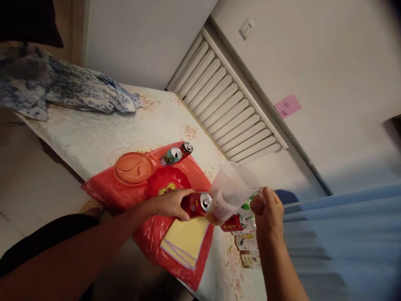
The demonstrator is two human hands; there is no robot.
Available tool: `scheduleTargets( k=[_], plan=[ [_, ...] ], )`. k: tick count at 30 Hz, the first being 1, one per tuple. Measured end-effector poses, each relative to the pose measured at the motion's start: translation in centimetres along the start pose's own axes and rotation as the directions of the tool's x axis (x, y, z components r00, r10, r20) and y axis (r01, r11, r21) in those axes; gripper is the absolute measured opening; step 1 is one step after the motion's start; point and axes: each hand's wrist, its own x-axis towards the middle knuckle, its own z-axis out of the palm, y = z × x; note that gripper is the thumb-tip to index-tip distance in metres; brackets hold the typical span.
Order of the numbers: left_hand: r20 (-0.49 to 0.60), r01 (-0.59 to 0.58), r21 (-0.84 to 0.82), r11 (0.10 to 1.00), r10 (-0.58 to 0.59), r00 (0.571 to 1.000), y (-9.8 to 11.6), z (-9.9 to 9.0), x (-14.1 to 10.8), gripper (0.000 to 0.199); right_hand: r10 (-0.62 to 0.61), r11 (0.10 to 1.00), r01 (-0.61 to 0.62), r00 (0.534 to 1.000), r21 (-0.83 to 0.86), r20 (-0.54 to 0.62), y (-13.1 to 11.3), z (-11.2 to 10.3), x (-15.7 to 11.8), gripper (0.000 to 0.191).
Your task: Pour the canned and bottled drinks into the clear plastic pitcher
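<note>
Left fingers wrapped round red can | right fingers closed on translucent bag, hanging between hands | grip can lightly, bag clear of rim

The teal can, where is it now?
Just left of centre in the head view, the teal can stands on red plastic, beside a dark can.

From my remote seat I log a home room: pale surface with pink-flowered covering, white ribbed radiator, long light-blue fabric curtain, crumpled blue-and-white patterned cloth.
</note>
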Motion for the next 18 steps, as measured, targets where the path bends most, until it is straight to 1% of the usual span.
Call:
scheduleTargets(
  k=[2,4,7,10,13,15,18],
  plan=[
    [0.086,-0.033,-0.06,0.998,0.038,0.996,-0.1,0.3,-0.2,0.075,-0.021,0.999,0.022,1.0,0.044,-0.008,0.3,1.0,0.1,0.039],
    [0.162,-0.049,-0.095,0.994,0.064,0.985,-0.1,0.6,-0.4,0.074,-0.019,0.996,0.019,1.0,0.083,0.003,0.6,2.2,0.1,0.037],
    [0.246,-0.036,-0.099,0.994,0.059,0.968,0.1,1.0,-0.6,0.077,0.009,0.988,-0.016,0.999,0.153,0.051,1.4,4.1,0.3,0.036],
    [0.278,-0.001,-0.076,0.997,0.022,0.96,0.3,1.3,-0.7,0.078,0.043,0.974,-0.062,0.995,0.218,0.092,2.8,6.0,0.5,0.039],
    [0.298,0.029,-0.055,0.998,-0.011,0.955,0.4,1.5,-0.7,0.078,0.051,0.972,-0.079,0.99,0.223,0.129,4.5,7.9,0.3,0.04],
    [0.318,0.03,-0.031,0.999,-0.019,0.948,0.3,1.5,-0.6,0.079,0.052,0.972,-0.087,0.985,0.217,0.162,5.7,8.9,0.1,0.041],
    [0.325,0.018,0.006,1.0,-0.019,0.945,0.2,1.6,-0.6,0.076,0.086,0.963,-0.134,0.975,0.233,0.203,7.3,9.9,-0.5,0.042]
  ],
)
